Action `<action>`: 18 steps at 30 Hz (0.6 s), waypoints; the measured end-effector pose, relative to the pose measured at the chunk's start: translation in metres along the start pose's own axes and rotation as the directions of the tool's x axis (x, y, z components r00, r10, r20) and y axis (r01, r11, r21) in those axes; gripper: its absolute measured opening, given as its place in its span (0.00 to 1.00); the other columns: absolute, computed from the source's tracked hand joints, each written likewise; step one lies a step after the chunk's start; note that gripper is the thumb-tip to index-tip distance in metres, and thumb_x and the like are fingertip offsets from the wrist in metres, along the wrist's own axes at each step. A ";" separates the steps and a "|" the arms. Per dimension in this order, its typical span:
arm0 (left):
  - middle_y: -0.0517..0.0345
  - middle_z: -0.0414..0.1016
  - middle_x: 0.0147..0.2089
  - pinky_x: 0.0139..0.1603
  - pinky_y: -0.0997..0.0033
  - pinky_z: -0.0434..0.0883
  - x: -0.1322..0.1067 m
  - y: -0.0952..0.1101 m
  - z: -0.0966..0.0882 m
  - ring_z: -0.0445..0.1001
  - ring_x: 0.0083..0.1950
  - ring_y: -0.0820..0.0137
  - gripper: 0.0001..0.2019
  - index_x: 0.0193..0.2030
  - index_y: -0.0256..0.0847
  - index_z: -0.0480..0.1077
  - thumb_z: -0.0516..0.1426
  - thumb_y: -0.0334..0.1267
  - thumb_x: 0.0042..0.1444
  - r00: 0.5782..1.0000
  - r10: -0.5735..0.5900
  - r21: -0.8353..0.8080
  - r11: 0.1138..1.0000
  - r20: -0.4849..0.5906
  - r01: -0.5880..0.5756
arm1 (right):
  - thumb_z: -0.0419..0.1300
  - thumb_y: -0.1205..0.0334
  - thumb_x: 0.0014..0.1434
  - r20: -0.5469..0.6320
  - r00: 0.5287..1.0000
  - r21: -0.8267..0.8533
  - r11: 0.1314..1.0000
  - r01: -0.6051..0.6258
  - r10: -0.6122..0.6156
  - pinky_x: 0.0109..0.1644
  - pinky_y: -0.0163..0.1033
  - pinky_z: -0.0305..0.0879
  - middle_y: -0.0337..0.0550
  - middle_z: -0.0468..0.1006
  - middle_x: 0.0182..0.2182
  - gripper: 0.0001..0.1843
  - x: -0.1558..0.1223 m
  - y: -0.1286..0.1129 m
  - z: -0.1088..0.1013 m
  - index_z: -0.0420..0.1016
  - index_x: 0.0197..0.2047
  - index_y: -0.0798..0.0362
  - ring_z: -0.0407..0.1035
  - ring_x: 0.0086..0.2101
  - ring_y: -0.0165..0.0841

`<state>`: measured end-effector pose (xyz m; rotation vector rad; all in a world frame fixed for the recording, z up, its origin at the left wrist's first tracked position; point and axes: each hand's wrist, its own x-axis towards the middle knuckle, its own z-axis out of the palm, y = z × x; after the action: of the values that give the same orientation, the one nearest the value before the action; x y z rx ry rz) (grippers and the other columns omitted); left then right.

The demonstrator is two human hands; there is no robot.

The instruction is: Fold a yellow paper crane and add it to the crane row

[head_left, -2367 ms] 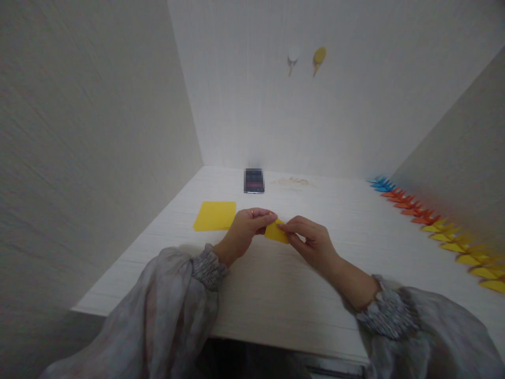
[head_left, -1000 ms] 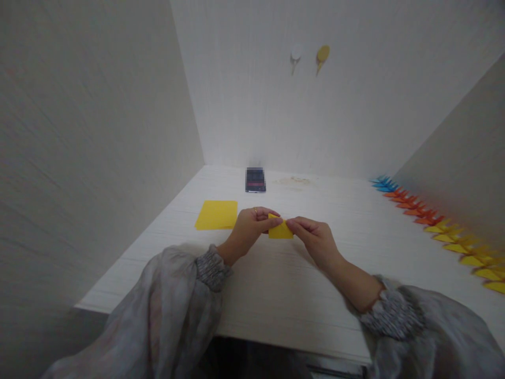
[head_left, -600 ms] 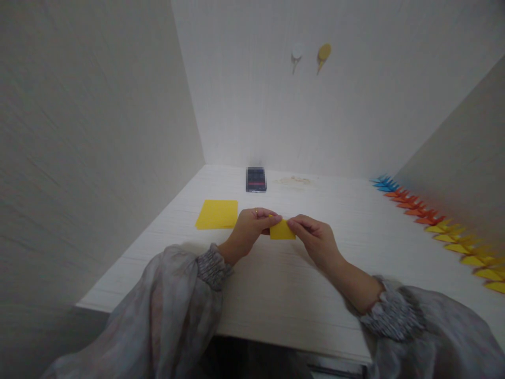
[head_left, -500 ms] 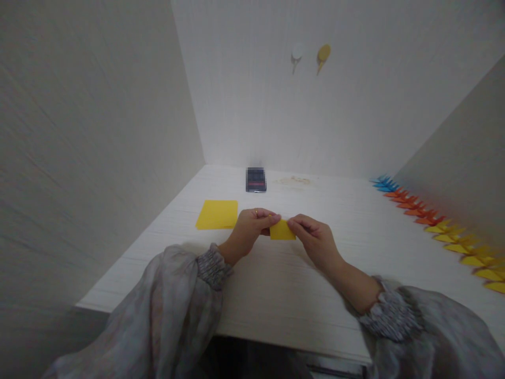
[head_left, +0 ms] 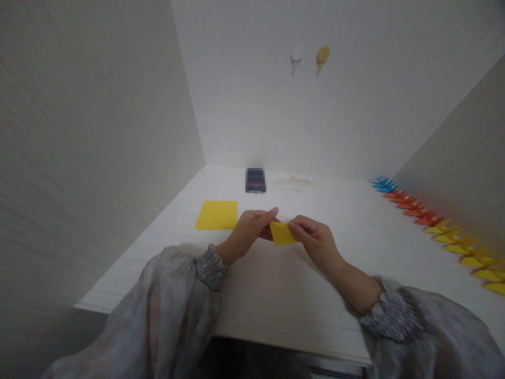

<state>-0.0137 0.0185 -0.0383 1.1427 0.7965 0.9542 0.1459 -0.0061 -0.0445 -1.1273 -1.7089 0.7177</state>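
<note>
A small folded piece of yellow paper (head_left: 282,233) is held above the white table, tilted slightly. My right hand (head_left: 313,237) pinches its right edge between thumb and fingers. At the paper's left edge is my left hand (head_left: 250,229), its thumb raised off the paper and its fingers partly behind it. A ring shows on one left finger. Left of that hand lies a stack of yellow paper sheets (head_left: 216,215) on the table.
A dark, blurred phone-like device (head_left: 255,180) lies near the back wall. Along the right wall runs a row of folded paper pieces, blue (head_left: 384,184), orange (head_left: 412,207) and yellow (head_left: 469,252). Two hooks (head_left: 323,54) are on the back wall. The table's front edge (head_left: 292,347) is close to me.
My left thumb has lifted off the folded paper. The paper has tilted, its right part now lower, and stays in my right hand's pinch.
</note>
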 end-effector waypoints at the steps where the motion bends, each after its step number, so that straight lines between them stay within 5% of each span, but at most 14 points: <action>1: 0.55 0.72 0.24 0.27 0.74 0.69 0.000 0.000 0.000 0.71 0.25 0.74 0.15 0.25 0.32 0.69 0.59 0.46 0.42 1.000 0.007 0.052 0.999 -0.005 -0.007 | 0.52 0.60 0.54 0.012 1.000 0.000 1.000 0.004 -0.004 0.28 0.31 0.56 0.38 0.67 0.22 0.10 0.000 0.001 0.000 0.69 0.25 0.54 0.61 0.25 0.27; 5: 0.58 0.72 0.24 0.27 0.76 0.69 0.002 -0.002 -0.002 0.70 0.25 0.76 0.12 0.25 0.33 0.70 0.63 0.39 0.37 1.000 0.017 0.155 0.988 0.010 -0.019 | 0.53 0.60 0.53 0.040 0.999 -0.012 1.000 0.016 -0.015 0.28 0.32 0.56 0.38 0.66 0.21 0.10 0.000 0.001 0.000 0.69 0.25 0.54 0.60 0.25 0.27; 18: 0.57 0.73 0.25 0.29 0.73 0.68 0.000 0.001 -0.001 0.71 0.25 0.75 0.08 0.28 0.33 0.71 0.60 0.36 0.41 0.996 -0.051 0.004 0.999 0.071 0.050 | 0.56 0.58 0.50 0.059 0.991 0.209 0.970 -0.128 0.118 0.29 0.33 0.56 0.36 0.68 0.21 0.10 0.002 0.004 -0.003 0.71 0.24 0.54 0.60 0.24 0.27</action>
<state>-0.0143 0.0192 -0.0379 1.1474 0.7658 0.8660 0.1500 -0.0025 -0.0454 -1.0804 -1.5679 0.9869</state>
